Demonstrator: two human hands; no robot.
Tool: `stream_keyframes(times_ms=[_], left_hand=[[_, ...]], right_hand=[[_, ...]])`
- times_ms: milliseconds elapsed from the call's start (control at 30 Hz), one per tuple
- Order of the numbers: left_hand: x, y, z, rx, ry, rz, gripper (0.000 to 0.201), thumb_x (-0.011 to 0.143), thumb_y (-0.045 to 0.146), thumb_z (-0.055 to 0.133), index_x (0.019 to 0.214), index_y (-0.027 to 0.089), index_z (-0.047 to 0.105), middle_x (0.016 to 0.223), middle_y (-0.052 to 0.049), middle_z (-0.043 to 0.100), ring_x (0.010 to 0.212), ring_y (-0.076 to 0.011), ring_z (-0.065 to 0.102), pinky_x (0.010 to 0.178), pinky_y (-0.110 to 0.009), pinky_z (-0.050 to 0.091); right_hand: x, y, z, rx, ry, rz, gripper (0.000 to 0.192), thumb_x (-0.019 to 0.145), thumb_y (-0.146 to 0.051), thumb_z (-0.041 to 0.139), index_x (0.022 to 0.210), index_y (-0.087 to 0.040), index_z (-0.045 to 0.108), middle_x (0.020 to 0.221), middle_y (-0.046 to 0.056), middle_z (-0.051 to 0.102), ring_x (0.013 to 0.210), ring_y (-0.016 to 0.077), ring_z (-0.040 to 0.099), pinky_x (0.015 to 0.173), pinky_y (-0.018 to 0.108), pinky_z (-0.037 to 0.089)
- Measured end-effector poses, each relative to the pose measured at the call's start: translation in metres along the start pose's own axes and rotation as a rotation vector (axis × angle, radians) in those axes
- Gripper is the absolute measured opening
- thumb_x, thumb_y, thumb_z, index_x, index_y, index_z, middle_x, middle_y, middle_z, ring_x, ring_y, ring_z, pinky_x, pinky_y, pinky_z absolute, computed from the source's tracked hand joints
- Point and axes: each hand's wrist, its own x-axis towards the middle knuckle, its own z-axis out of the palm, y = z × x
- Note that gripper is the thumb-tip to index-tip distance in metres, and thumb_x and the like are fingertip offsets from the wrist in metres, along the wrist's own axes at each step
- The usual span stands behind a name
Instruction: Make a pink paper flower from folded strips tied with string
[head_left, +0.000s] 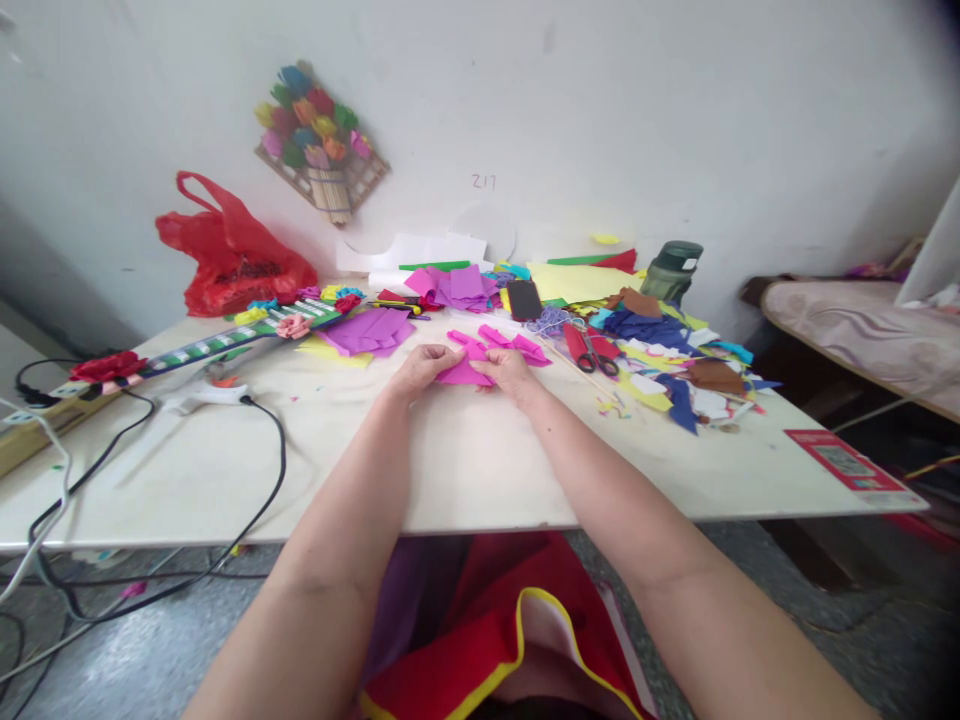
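- We note both forearms stretched forward over the table [465, 470], palms down, the hands meeting near the table's middle.
- Left hand [421, 368]: fingers curled, tips pinching the left edge of a magenta paper piece [459, 374] that lies flat on the table.
- Right hand [510, 372]: fingers bent, pressing on and gripping the right side of the same piece; the two hands nearly touch across it.
- Just beyond the fingers, further magenta pieces [510, 343] lie loose on the table.
- Far left of those, a stack of purple paper [369, 330]; farther back, a pink-purple pile [457, 286].
- Right of the hands: red-handled scissors [589, 350], closed, beside a heap of mixed paper scraps [675, 365].
- A black phone [523, 299] lies far of the scissors.
- Containers: a red plastic bag [229, 255] at far left, contents not visible; a dark green lidded jar [671, 268] at far right, contents not discernible.
- Left edge: a glue gun [202, 397] with black cable [270, 470].
- On the wall, a paper-flower plaque [319, 140].
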Motion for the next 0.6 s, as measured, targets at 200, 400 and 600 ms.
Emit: stream_keyframes(times_ms=[200, 400, 600], left_hand=[[0.0055, -0.0029, -0.0052, -0.154, 0.036, -0.081, 0.039, 0.068, 0.050, 0.059, 0.065, 0.011, 0.060, 0.052, -0.002, 0.053, 0.046, -0.0104, 0.049, 0.043, -0.022, 0.034], [0.0017, -0.0010, -0.0064, -0.156, -0.052, -0.119, 0.028, 0.053, 0.029, 0.076, 0.069, 0.013, 0.059, 0.059, 0.000, 0.058, 0.051, -0.0105, 0.056, 0.051, -0.023, 0.044], [0.0018, -0.0023, -0.0062, -0.145, -0.073, -0.116, 0.030, 0.052, 0.029, 0.077, 0.069, 0.012, 0.059, 0.063, 0.001, 0.060, 0.052, -0.0094, 0.057, 0.058, -0.024, 0.048]], right_hand=[[0.0007, -0.0006, 0.0001, -0.001, 0.038, -0.007, 0.031, 0.056, -0.040, 0.072, 0.057, -0.017, 0.052, 0.043, -0.003, 0.056, 0.037, 0.0102, 0.052, 0.036, 0.021, 0.042], [0.0018, 0.0005, 0.0003, -0.010, 0.051, -0.022, 0.028, 0.060, -0.040, 0.071, 0.058, -0.016, 0.055, 0.044, -0.001, 0.056, 0.037, 0.0098, 0.050, 0.036, 0.022, 0.042], [0.0015, 0.0002, -0.0011, 0.004, 0.034, -0.029, 0.026, 0.059, -0.037, 0.070, 0.059, -0.015, 0.057, 0.043, -0.001, 0.056, 0.037, 0.0093, 0.050, 0.037, 0.022, 0.042]])
